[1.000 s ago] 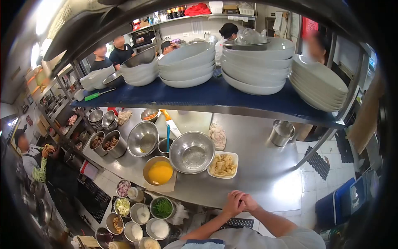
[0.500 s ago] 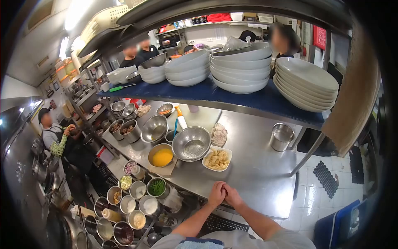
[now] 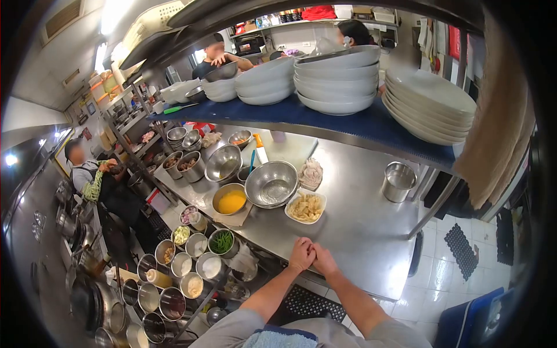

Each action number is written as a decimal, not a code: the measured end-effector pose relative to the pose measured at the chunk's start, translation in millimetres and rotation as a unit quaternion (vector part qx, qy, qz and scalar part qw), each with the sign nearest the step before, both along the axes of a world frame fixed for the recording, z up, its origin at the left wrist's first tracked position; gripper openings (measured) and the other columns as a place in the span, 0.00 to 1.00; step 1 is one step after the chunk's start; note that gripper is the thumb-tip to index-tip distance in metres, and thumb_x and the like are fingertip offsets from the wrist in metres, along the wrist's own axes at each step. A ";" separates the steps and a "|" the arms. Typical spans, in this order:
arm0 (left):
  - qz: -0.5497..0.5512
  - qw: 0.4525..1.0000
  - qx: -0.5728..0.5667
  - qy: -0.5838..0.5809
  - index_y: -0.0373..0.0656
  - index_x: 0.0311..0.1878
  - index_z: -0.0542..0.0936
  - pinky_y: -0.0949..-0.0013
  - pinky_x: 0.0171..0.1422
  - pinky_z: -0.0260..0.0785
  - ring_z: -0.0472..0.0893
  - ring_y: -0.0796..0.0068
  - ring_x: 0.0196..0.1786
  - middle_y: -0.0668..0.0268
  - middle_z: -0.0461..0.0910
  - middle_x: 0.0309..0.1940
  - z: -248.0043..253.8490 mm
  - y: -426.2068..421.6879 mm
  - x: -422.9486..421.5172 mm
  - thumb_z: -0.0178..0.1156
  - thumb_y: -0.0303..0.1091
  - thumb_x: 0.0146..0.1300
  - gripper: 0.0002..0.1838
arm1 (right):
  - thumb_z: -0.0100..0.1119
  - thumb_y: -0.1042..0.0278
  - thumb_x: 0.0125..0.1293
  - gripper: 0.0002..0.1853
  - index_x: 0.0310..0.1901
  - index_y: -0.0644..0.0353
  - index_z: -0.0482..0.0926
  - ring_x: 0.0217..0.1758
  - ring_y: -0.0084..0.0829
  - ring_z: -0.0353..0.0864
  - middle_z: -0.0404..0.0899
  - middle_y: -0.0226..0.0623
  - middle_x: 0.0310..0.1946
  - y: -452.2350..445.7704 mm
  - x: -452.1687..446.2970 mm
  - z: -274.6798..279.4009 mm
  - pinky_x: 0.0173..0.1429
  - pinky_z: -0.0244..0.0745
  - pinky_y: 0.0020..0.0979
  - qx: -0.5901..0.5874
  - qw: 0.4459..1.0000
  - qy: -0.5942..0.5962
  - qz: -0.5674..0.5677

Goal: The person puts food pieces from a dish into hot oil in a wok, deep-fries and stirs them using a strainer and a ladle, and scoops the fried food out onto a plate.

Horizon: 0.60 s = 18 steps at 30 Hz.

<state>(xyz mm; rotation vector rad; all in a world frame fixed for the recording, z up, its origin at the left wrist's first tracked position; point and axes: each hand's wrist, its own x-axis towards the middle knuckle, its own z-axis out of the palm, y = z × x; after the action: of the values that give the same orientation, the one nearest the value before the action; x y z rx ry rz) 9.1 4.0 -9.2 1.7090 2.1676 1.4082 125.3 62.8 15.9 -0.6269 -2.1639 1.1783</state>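
Note:
My left hand [image 3: 301, 254] and my right hand [image 3: 322, 259] are clasped together at the front edge of the steel table [image 3: 360, 214]. Their fingers are folded against each other, and whether anything small lies between them is hidden. Just beyond them is a white square dish [image 3: 306, 206] of pale yellow pieces. A large steel bowl [image 3: 271, 184] stands behind it to the left, beside a bowl of yellow liquid [image 3: 230, 199] on a board. A folded cloth [image 3: 311, 174] lies behind the dish.
Stacked white bowls [image 3: 336, 87] and plates [image 3: 429, 104] fill the blue shelf [image 3: 278, 119] above. Containers of chopped ingredients [image 3: 221, 241] stand at lower left. A steel pot [image 3: 399, 181] is at right. A co-worker [image 3: 93, 174] stands far left; others are behind the shelf.
The view has swung, shifting the table and shelf within it. My hands stay clasped together. Behind the shelf, people have changed position, and one now has a hand raised near the face.

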 end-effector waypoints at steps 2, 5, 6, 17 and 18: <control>0.000 1.000 -0.002 0.008 0.34 0.33 0.76 0.58 0.54 0.65 0.71 0.51 0.46 0.54 0.74 0.38 -0.8 -0.4 0.0 0.55 0.33 0.51 0.11 | 0.53 0.74 0.60 0.07 0.40 0.58 0.71 0.39 0.58 0.76 0.78 0.52 0.34 -0.1 -2.4 -7.5 0.41 0.72 0.48 -0.001 1.000 -0.007 -0.006; -0.007 1.000 -0.004 0.008 0.35 0.34 0.75 0.58 0.54 0.65 0.70 0.52 0.47 0.55 0.73 0.39 -4.6 -1.6 -2.8 0.55 0.34 0.51 0.11 | 0.52 0.76 0.59 0.10 0.42 0.58 0.70 0.41 0.59 0.75 0.78 0.54 0.34 -2.8 -4.6 -7.0 0.42 0.72 0.50 -0.009 1.000 -0.017 -0.007; -0.011 1.000 -0.004 0.005 0.36 0.34 0.75 0.57 0.54 0.64 0.70 0.53 0.47 0.56 0.73 0.39 -3.6 -1.2 -3.3 0.55 0.35 0.52 0.11 | 0.52 0.77 0.58 0.10 0.42 0.57 0.70 0.41 0.58 0.76 0.78 0.53 0.35 -4.3 -5.2 -5.5 0.42 0.72 0.50 -0.008 1.000 -0.016 -0.011; -0.248 0.964 -0.067 0.064 0.35 0.47 0.72 0.57 0.62 0.64 0.68 0.52 0.56 0.52 0.71 0.47 15.2 -11.1 -47.0 0.61 0.31 0.42 0.25 | 0.61 0.73 0.41 0.10 0.30 0.55 0.78 0.43 0.40 0.78 0.76 0.35 0.39 -15.5 -16.2 -9.5 0.41 0.74 0.42 0.345 0.936 -0.050 0.055; -0.240 0.968 -0.039 0.063 0.35 0.48 0.71 0.57 0.62 0.64 0.68 0.51 0.56 0.52 0.70 0.48 12.0 -11.4 -46.4 0.62 0.31 0.42 0.26 | 0.61 0.73 0.41 0.10 0.29 0.55 0.78 0.43 0.40 0.77 0.76 0.36 0.40 -18.1 -17.4 -4.4 0.42 0.73 0.42 0.354 0.933 -0.054 0.047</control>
<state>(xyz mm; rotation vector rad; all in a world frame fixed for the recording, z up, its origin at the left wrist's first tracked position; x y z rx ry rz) -37.3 -7.4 2.8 2.1464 1.6580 1.0960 107.9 44.6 11.5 -0.2676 -2.5079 0.3370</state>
